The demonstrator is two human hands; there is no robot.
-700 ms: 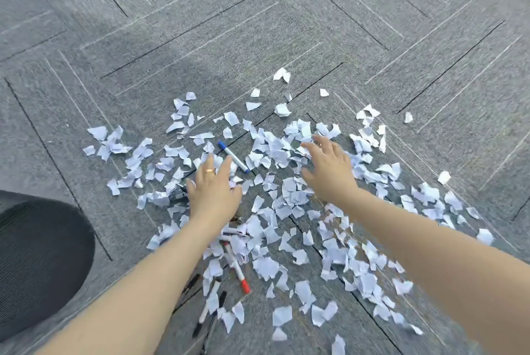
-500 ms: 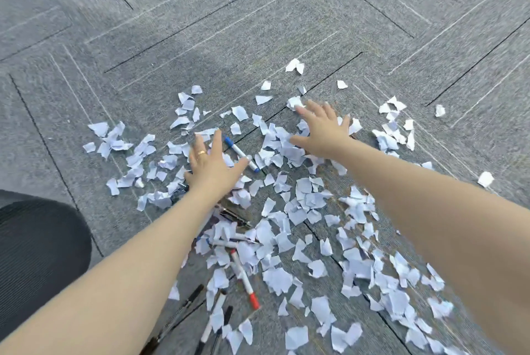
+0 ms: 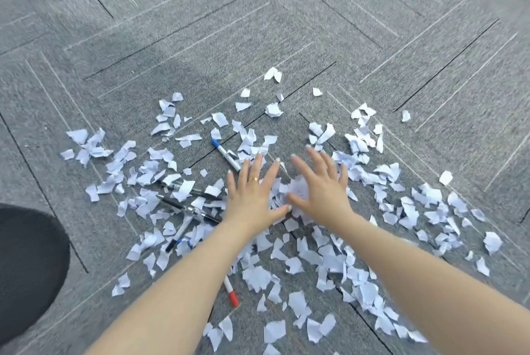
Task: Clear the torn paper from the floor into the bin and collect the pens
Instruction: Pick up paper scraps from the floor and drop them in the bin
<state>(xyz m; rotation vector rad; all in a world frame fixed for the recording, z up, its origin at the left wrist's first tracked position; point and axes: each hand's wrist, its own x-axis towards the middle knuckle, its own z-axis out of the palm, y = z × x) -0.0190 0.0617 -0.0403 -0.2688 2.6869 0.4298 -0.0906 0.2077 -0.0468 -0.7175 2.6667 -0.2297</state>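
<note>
Head view: person leaning over grey carpet floor (image 3: pixel 200 39), both arms reaching fwd.
Left hand (image 3: pixel 253 197): fingers lying spread & straight, flat on scraps, gripping nothing; gold ring (image 3: pixel 253 179) showing.
Right hand (image 3: pixel 321 185): fingers lying splayed, pressing a small heap of scraps betw. the hands.
Torn paper (image 3: pixel 415 205): lying scattered all round both hands.
Pens: blue-capped pen (image 3: pixel 225 154) just left of left fingertips; black pens (image 3: pixel 189 202) beside left wrist; red-tipped pen (image 3: pixel 231 293) near left forearm.
Dark round object (image 3: pixel 25 268): sitting at left edge; can't tell if it's the bin.

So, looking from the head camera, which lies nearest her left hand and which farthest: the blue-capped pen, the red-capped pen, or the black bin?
1. Blue-capped pen, just beyond the left hand, by its fingertips.
2. Red-capped pen, nearer the camera, beside the left forearm.
3. Black bin, far off at the left edge.
</note>
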